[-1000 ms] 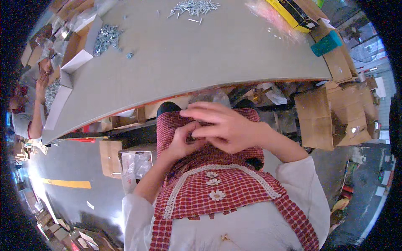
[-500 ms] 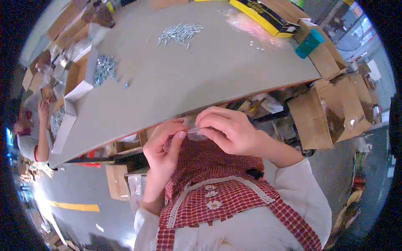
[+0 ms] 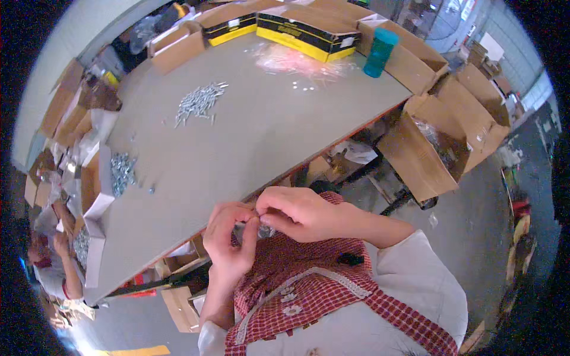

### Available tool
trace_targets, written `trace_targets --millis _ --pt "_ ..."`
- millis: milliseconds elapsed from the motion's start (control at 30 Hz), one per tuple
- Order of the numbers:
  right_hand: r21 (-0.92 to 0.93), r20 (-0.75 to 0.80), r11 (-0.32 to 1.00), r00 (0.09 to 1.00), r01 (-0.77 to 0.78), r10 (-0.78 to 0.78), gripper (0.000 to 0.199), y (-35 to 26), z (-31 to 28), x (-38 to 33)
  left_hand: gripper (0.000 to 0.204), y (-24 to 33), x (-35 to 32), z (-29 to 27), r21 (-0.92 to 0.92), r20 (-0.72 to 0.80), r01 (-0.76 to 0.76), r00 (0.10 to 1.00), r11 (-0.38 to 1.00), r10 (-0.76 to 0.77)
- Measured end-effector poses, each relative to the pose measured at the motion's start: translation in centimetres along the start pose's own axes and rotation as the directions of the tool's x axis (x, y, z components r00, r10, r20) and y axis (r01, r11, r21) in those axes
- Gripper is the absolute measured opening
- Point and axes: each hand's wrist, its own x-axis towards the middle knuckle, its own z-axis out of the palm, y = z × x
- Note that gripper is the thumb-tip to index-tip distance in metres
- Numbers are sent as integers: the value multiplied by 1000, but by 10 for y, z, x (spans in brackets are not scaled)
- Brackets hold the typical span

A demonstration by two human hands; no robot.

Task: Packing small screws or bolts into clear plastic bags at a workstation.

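Just off the table's front edge, above my red checked apron (image 3: 297, 255), my two hands meet with fingertips pinched together. A small clear plastic bag (image 3: 266, 230) is between them, mostly hidden by the fingers. My left hand (image 3: 228, 237) grips its left side between thumb and fingers. From the other side my right hand (image 3: 300, 213) pinches the bag close to the left fingertips. Whether anything is inside the bag, I cannot make out.
On the grey table (image 3: 237, 142) lie a pile of silver screws (image 3: 199, 104), bluish metal fittings (image 3: 123, 172) and a pinkish heap of small plastic pieces (image 3: 297, 62). A teal tumbler (image 3: 380, 53) stands by cardboard boxes (image 3: 421, 148). At left, a co-worker's hand (image 3: 62, 243) is beside a white box.
The view has swung, so the table's things appear farther left and the back boxes show more. My fingertips have come closer together, and less of the bag shows.
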Motion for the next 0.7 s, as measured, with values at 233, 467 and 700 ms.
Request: trace_targets --millis 233,467,700 --pt "3 -68 996 993 -93 93 14 11 -36 -28 9 -6 24 24 -71 59 25 998 997 -21" --pt "449 -738 892 545 -45 399 9 38 -117 -88 6 -55 46 36 -263 30 277 960 924 -279" --pt "89 -771 964 596 -249 225 22 83 -148 -73 7 -84 40 32 -117 -78 297 949 948 -307"
